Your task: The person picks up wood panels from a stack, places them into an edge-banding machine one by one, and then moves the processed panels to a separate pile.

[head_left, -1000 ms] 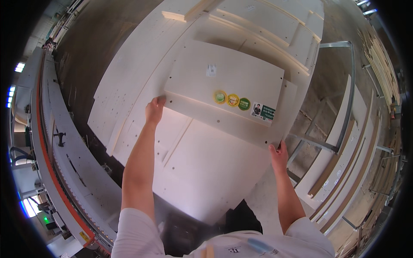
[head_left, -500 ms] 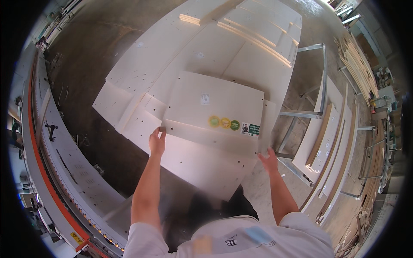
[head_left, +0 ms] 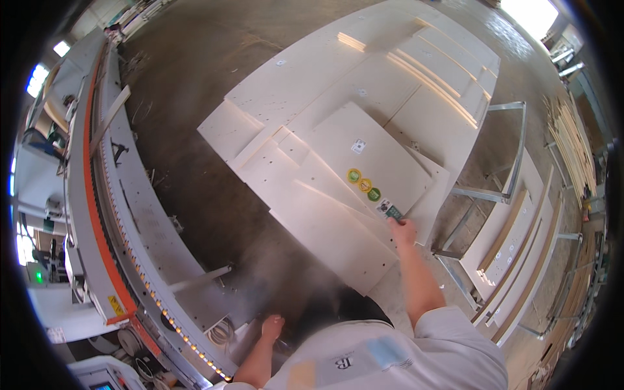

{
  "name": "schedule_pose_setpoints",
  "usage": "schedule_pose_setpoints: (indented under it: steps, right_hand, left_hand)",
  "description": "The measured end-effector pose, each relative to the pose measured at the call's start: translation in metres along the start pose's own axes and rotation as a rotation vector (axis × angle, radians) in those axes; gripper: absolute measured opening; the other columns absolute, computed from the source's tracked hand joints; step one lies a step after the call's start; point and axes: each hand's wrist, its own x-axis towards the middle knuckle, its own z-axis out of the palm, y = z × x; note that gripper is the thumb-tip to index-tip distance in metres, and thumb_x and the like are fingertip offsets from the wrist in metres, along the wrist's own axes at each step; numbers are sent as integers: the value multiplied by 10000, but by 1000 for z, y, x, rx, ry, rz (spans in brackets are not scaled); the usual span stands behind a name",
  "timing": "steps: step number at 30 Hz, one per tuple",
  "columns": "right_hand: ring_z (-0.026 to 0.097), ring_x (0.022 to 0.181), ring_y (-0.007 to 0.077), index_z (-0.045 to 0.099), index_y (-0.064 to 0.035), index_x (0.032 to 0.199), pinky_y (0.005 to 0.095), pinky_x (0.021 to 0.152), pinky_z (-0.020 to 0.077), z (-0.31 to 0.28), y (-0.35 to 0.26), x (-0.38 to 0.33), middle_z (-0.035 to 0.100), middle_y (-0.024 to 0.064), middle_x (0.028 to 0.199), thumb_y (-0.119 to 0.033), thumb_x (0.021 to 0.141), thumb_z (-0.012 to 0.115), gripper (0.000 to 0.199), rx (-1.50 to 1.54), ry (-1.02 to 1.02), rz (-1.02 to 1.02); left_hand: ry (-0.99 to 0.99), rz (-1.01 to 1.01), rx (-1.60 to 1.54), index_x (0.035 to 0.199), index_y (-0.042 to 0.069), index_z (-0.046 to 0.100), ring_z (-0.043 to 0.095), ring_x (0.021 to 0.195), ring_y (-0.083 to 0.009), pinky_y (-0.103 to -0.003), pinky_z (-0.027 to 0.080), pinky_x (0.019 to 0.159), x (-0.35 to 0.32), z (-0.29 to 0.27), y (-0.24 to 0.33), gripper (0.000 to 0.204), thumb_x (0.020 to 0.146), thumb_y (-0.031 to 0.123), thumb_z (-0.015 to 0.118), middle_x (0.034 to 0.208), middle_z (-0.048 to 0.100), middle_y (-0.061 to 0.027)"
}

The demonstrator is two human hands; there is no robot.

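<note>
A white rectangular panel [head_left: 370, 146] with round green and yellow stickers lies at an angle on top of a wide stack of white panels [head_left: 279, 88]. My right hand [head_left: 403, 232] pinches this panel's near right corner, beside a small dark green label [head_left: 393, 211]. My left hand [head_left: 273, 327] hangs low near my body, away from the stack. Its fingers are curled, and nothing shows in them.
Along the left runs a long machine with an orange strip [head_left: 91, 188] and a pale bed [head_left: 140, 214]. A metal frame [head_left: 481, 193] stands right of the stack. Beyond it lie long brown-edged boards [head_left: 507, 227] and a pile of wood strips [head_left: 572, 143].
My left hand has let go of the panel edge and dropped toward my body. My right hand now grips the stickered panel, which has turned clockwise. The view has shifted left.
</note>
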Motion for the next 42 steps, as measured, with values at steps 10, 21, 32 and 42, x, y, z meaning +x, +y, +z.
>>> schedule_pose_setpoints:
  steps: [10, 21, 32, 42]
  right_hand:
    - [693, 924, 201, 591, -57, 1094, 335, 798, 578, 79, 21, -28, 687, 51, 1023, -233, 910, 745, 297, 1056, -470, 386]
    - [593, 1188, 246, 528, -184, 1388, 471, 1004, 477, 8, 179, -46, 606, 38, 1328, -740, 888, 512, 748, 1062, -479, 452]
    - [463, 1365, 301, 394, -188, 1520, 477, 1115, 393, 32, 153, -69, 438, 30, 1540, -775, 936, 317, 831, 1037, -672, 395]
    - [622, 1172, 330, 488, -67, 1431, 490, 970, 517, 153, 31, -251, 585, 94, 1389, -722, 952, 356, 822, 425, -889, 196]
  left_hand:
    - [115, 155, -345, 1156, 85, 693, 708, 954, -276, -372, 540, 853, -50, 21, 12, 336, 955, 333, 590, 1036, 735, -121]
    - [228, 22, -515, 1204, 111, 681, 713, 866, -258, -380, 550, 781, -125, 78, -28, 345, 968, 344, 587, 972, 737, -104]
    - [384, -10, -577, 1226, 41, 669, 692, 887, -182, -311, 532, 846, -154, 78, -85, 373, 944, 285, 649, 970, 735, -84]
    - [573, -30, -918, 1227, 2, 653, 684, 894, -149, -293, 540, 834, -202, 32, -164, 331, 957, 193, 657, 1016, 728, -87]
